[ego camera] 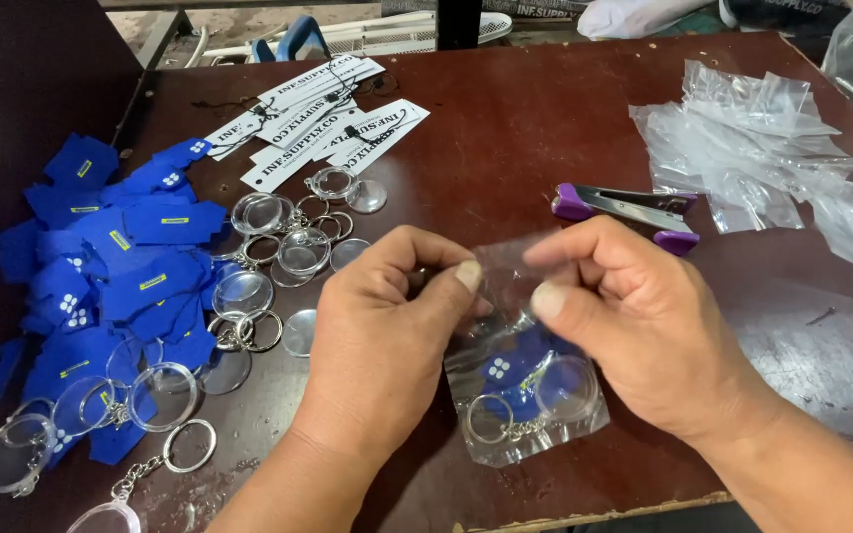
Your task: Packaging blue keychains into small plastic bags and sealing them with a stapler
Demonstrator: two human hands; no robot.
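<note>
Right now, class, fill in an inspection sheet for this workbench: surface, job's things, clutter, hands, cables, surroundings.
Surface: dark brown wooden table, scuffed, front edge chipped.
Job's things: small clear bag holding a blue piece and a round clear keyring.
Clutter: blue cut-outs heaped at left; loose clear keyrings; white paper tags; purple stapler; empty clear bags.
Hands: left hand and right hand both pinch the bag's top.
Cables: nothing seen.
Surroundings: white rack and floor beyond the table.
</note>
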